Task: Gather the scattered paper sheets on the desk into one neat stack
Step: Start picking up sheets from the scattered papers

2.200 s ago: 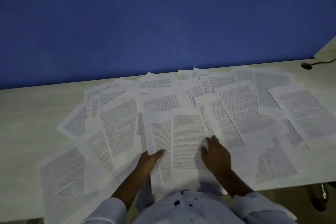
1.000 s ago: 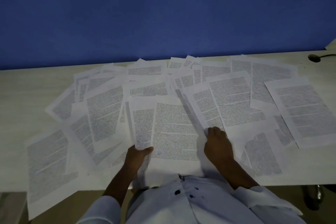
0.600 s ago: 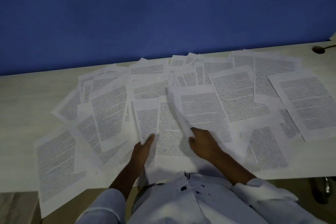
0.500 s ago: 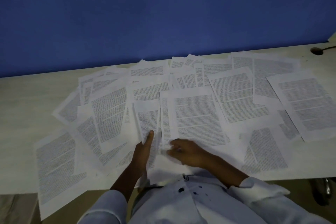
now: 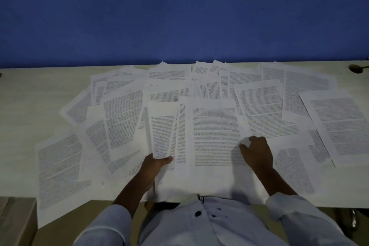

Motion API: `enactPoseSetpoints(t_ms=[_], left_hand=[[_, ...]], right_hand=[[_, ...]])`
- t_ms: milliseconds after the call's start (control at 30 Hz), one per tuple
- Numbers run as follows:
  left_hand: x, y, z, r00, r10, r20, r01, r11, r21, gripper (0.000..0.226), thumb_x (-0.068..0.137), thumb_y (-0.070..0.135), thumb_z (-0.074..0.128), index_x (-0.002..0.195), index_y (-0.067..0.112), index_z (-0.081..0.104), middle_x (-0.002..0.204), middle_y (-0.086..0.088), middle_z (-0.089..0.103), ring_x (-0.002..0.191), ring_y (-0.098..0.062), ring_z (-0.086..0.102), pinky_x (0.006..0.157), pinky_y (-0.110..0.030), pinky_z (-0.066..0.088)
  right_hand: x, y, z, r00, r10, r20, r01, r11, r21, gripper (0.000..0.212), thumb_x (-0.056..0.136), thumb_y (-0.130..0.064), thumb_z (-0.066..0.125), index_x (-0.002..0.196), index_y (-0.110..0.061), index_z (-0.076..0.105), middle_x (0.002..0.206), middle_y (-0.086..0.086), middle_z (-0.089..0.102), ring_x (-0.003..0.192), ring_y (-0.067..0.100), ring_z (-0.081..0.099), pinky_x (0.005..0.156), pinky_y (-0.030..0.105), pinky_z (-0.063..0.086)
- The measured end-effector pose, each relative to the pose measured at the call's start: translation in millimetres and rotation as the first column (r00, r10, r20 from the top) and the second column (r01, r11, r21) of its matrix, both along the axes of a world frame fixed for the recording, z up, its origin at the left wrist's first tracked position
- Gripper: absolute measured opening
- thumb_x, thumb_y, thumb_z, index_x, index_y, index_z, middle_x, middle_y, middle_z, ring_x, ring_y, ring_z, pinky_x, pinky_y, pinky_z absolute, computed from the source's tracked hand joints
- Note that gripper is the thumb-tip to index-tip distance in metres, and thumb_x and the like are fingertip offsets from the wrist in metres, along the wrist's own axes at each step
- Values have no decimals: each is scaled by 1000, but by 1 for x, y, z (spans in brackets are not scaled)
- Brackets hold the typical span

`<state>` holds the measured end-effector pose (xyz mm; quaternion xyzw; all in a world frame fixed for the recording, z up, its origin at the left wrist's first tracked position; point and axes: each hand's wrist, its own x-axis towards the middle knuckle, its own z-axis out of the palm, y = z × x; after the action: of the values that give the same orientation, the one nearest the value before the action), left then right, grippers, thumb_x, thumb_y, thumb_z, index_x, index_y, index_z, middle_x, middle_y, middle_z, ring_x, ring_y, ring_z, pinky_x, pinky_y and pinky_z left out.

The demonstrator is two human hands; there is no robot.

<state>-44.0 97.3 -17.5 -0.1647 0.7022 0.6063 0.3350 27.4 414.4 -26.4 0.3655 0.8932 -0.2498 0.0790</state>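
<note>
Several printed paper sheets lie scattered and overlapping across the pale desk [image 5: 24,126]. My left hand [image 5: 156,166] grips the bottom edge of a sheet [image 5: 161,130] left of centre, thumb on top, and that sheet is lifted a little. A centre sheet [image 5: 215,134] lies straight on top of the papers right in front of me. At its right edge, my right hand [image 5: 257,152] has its fingers curled and pinches the lower left corner of the neighbouring sheet [image 5: 265,110].
A blue wall [image 5: 179,16] runs along the back of the desk. A cable hole with a cord [image 5: 355,68] sits at the far right. One sheet [image 5: 58,175] overhangs the front edge at the left; others [image 5: 339,126] reach the right side.
My right hand dragged a sheet from the right onto the papers in front of me, then went back right to another sheet's corner. My left hand kept its hold on the left sheet.
</note>
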Motion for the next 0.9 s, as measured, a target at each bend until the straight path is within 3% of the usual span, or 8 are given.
enactPoseSetpoints(t_ms=[100,233,333,533,600,700,767,900], left_hand=[[-4,15,1,999,-42,21,41,999,25,41,80,14,78,119,19,67,119,-1,70,107,-21,66,100,-43,50],[-1,36,-2,999,-50,15,49,998,36,54,75,19,83,125,15,63,120,-1,68,103,-19,67,95,-38,53],[4,41,-2,999,-20,-31,19,999,-25,45,83,7,74,125,9,61,112,1,66,90,-12,65,83,-28,53],[-6,15,13,991,-1,-131,3,1000,16,43,83,5,72,123,17,62,123,-1,67,114,-22,62,102,-41,46],[-11,4,25,991,19,-135,-5,995,103,44,81,4,72,121,19,64,120,-1,70,116,-24,62,102,-43,47],[-17,-8,46,994,-59,-92,80,966,245,49,78,4,75,125,12,63,121,-6,69,115,-27,63,101,-43,48],[-20,-10,62,981,-167,-94,187,945,269,49,76,-2,74,123,9,63,120,-8,70,113,-26,65,98,-38,51],[-25,1,87,967,-181,-177,207,969,139,39,80,13,74,117,19,66,111,4,74,104,-13,69,95,-32,52]], right_hand=[[-1,-12,1,998,50,-36,-49,998,27,45,91,-33,61,126,-5,58,125,17,54,113,31,57,91,39,50],[5,-35,-5,985,143,-101,-150,987,-61,44,93,-29,60,131,-7,56,127,13,55,115,27,56,95,37,50],[12,-48,-9,973,155,-173,-184,968,-170,41,93,-26,61,129,-7,58,126,12,56,116,26,56,98,35,47],[3,-29,18,971,-70,-227,-23,925,-380,46,88,-35,68,127,-12,57,123,4,58,105,15,55,90,24,40],[-6,-27,40,967,-156,-204,18,833,-552,44,86,-39,69,122,-18,54,116,-1,59,98,13,58,88,28,43],[-20,-32,70,964,-171,-204,-93,504,-859,42,84,-39,69,117,-16,58,113,-2,69,96,17,68,86,31,53],[-31,-40,85,946,-169,-275,-210,327,-922,39,84,-32,67,121,-20,62,114,1,72,103,19,69,85,31,57],[-55,-62,98,936,-8,-353,-324,381,-866,40,78,-26,75,117,-23,66,113,-2,73,103,14,69,89,31,56]])
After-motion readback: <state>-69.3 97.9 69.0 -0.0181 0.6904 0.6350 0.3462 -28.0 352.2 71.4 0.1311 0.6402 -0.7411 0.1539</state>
